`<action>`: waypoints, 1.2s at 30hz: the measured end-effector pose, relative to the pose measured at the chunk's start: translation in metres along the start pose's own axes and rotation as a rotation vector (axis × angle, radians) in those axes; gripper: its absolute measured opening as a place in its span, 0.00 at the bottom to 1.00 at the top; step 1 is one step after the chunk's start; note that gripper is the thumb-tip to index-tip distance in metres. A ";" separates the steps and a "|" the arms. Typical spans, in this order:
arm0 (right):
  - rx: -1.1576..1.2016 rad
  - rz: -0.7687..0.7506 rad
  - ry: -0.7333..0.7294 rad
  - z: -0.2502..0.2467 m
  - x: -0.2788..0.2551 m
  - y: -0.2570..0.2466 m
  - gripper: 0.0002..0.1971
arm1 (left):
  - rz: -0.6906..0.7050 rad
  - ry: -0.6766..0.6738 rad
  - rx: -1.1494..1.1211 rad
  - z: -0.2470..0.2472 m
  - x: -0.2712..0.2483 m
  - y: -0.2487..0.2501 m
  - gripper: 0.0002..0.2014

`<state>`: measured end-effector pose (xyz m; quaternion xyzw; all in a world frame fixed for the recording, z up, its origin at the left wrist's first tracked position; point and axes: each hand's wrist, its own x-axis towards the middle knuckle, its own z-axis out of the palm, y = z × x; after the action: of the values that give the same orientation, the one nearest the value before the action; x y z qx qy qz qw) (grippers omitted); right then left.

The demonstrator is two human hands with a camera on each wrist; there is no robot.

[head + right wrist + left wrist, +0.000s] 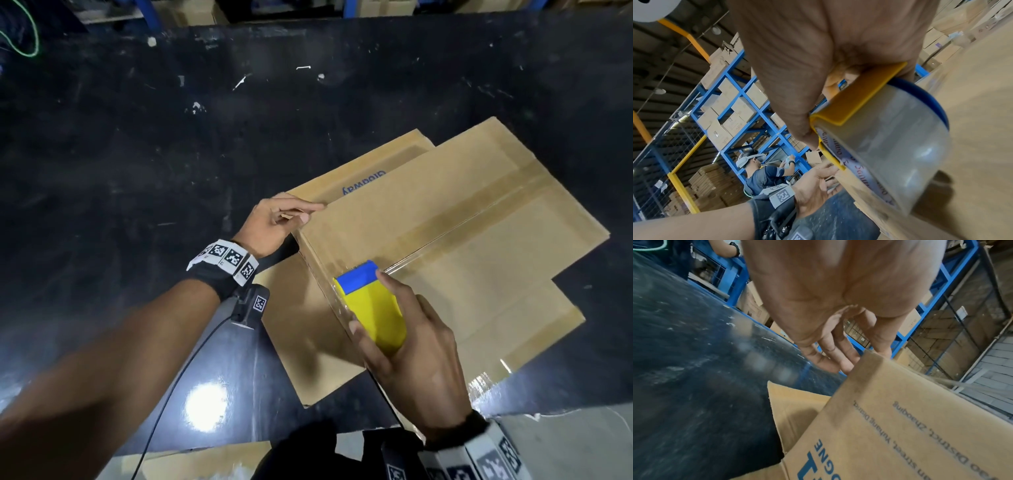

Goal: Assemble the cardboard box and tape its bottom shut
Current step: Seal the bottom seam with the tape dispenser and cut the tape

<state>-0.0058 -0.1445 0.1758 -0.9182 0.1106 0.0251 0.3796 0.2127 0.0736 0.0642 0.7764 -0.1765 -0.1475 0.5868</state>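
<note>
A cardboard box [445,219] stands bottom-up on the black table [171,154], its lower flaps spread flat on the tabletop. A clear tape strip [479,212] runs along the closed seam on top. My right hand [368,301] grips a yellow and blue tape dispenser [380,315] at the near end of that seam, at the box's edge. In the right wrist view the clear tape roll [890,138] sits under the yellow guard [855,100]. My left hand [305,213] rests with straight fingers against the box's left corner [869,363].
More flat cardboard [205,459] lies below the table's near edge. Blue racks [731,277] stacked with cartons stand beyond the table. Another person [764,175] works by the racks. Small white scraps [239,82] dot the tabletop.
</note>
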 end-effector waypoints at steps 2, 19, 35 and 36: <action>0.018 -0.002 0.004 -0.001 0.000 0.002 0.34 | 0.031 0.010 0.053 0.002 -0.004 -0.002 0.12; -0.100 0.094 -0.092 -0.084 -0.124 0.066 0.40 | 0.024 0.047 0.179 0.010 -0.010 -0.003 0.12; -0.277 0.134 -0.150 -0.038 -0.126 0.103 0.36 | -0.016 0.110 0.208 0.017 -0.016 0.007 0.14; -0.297 0.137 -0.156 -0.037 -0.122 0.103 0.36 | -0.019 0.114 0.213 0.017 -0.015 0.008 0.14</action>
<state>-0.1490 -0.2190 0.1462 -0.9498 0.1380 0.1381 0.2446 0.1906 0.0637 0.0673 0.8430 -0.1499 -0.0891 0.5088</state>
